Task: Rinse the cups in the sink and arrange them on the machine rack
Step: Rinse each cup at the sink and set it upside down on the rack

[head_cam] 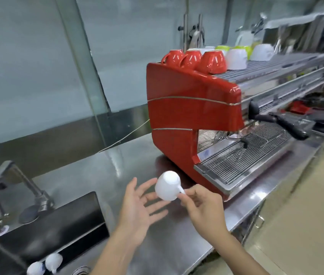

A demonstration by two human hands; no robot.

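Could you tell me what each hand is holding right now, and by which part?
The right hand pinches the white cup by its handle. The left hand is open beside it, holding nothing.

The light around me is bright and even, and it makes white glare streaks on the steel counter (101,175). The far right end of the machine rack (288,62) is smeared with blur, my hands look soft, and straight lines bend near the edges.

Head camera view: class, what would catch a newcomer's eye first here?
The red espresso machine at centre, with three red cups upside down on its top rack. In front, the right hand pinches a white cup by its handle beside the open left hand.
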